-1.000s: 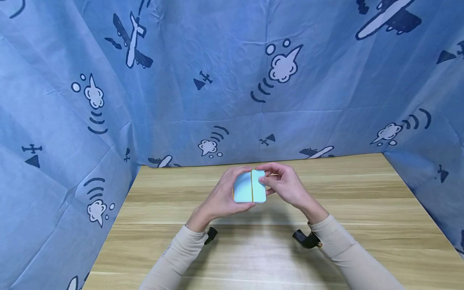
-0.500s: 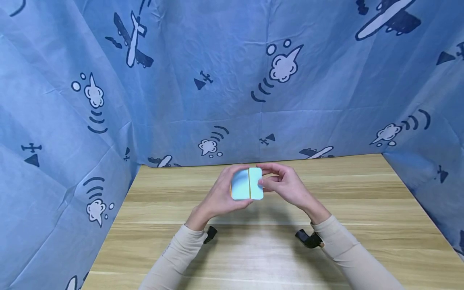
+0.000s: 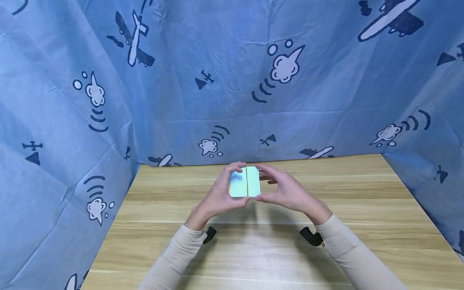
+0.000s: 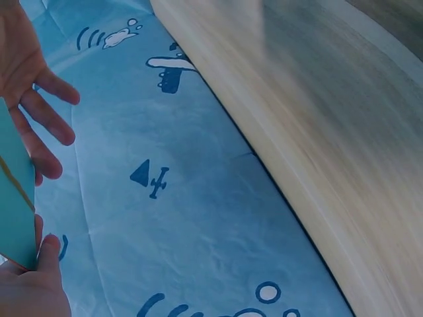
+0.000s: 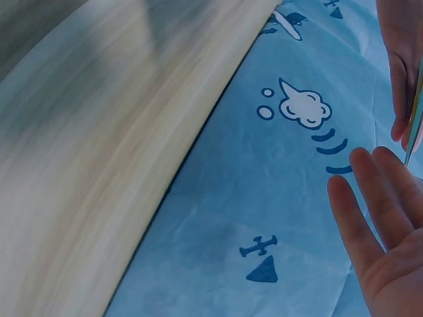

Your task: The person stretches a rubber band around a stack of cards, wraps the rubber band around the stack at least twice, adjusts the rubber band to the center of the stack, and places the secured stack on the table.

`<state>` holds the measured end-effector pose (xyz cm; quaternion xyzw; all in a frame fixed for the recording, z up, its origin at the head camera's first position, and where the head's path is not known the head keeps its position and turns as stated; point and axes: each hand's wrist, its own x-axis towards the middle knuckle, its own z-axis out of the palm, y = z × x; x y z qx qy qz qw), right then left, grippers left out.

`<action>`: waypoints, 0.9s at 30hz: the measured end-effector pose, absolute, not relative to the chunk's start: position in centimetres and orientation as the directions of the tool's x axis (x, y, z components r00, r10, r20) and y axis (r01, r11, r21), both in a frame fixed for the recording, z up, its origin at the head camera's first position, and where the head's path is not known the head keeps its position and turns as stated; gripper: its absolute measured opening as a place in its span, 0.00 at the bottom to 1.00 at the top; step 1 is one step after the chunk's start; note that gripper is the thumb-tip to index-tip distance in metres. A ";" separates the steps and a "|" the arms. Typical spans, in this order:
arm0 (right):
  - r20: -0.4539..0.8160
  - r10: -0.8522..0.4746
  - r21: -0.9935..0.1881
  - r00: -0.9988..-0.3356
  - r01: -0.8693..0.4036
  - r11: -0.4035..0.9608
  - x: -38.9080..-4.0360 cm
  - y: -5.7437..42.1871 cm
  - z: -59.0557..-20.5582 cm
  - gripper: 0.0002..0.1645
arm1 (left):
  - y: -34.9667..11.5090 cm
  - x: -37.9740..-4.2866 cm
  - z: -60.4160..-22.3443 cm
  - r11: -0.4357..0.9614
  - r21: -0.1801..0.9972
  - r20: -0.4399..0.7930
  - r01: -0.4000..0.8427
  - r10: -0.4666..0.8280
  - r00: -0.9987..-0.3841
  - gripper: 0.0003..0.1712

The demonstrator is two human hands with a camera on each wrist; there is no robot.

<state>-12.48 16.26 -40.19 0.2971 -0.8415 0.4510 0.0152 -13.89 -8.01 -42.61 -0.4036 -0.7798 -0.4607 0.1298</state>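
A small light blue notebook (image 3: 237,184) with rounded corners is held up above the table in the head view. A thin orange band (image 3: 247,183) runs down its face, and its left edge shows orange. My left hand (image 3: 217,195) grips it from the left, thumb at the bottom edge and fingers at the top. With thumb and forefinger my right hand (image 3: 291,193) pinches its right-hand corners. In the right wrist view the other fingers (image 5: 380,198) of that hand are stretched out, and the notebook appears nearly edge-on. Its back is mostly hidden in the head view.
A wooden table (image 3: 232,257) lies beneath both hands. Blue cloth (image 3: 232,96) printed with planes and clouds hangs behind it and at both sides. A black wrist camera mount (image 3: 311,237) sits on the right wrist, another (image 3: 209,235) on the left.
The notebook has shifted slightly left and away. My right thumb has moved from its face to the lower right corner. A left finger now bends over its top edge.
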 end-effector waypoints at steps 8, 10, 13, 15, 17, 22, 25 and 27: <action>0.377 -0.508 -0.633 -0.774 -0.616 0.469 -12.7 16.4 -40.5 0.52 | -7.9 -14.0 -42.7 0.251 0.639 0.546 0.727 0.517 -0.659 0.41; 0.370 -0.502 -0.634 -0.782 -0.607 0.479 -12.6 16.5 -40.6 0.52 | -8.0 -13.9 -42.7 0.255 0.657 0.526 0.710 0.519 -0.673 0.42; 0.351 -0.484 -0.641 -0.801 -0.583 0.500 -12.5 16.7 -40.6 0.53 | -8.3 -13.9 -42.8 0.276 0.675 0.495 0.684 0.518 -0.698 0.45; 0.337 -0.468 -0.652 -0.817 -0.561 0.510 -12.5 16.9 -40.7 0.53 | -8.5 -13.9 -43.0 0.296 0.682 0.479 0.669 0.511 -0.714 0.46; 0.328 -0.454 -0.664 -0.828 -0.544 0.513 -12.5 17.2 -40.8 0.53 | -8.9 -14.0 -43.3 0.315 0.690 0.464 0.652 0.499 -0.732 0.47; 0.298 -0.437 -0.727 -0.848 -0.499 0.472 -12.6 17.7 -41.3 0.53 | -9.4 -14.4 -44.1 0.227 0.767 0.450 0.600 0.477 -0.755 0.50; 0.252 -0.439 -0.835 -0.862 -0.423 0.351 -12.8 17.6 -41.8 0.54 | -9.2 -14.5 -44.4 0.050 0.871 0.416 0.488 0.452 -0.789 0.51; 0.219 -0.435 -0.906 -0.873 -0.348 0.241 -12.9 17.4 -42.2 0.55 | -8.9 -14.4 -44.5 -0.075 0.927 0.363 0.367 0.427 -0.828 0.51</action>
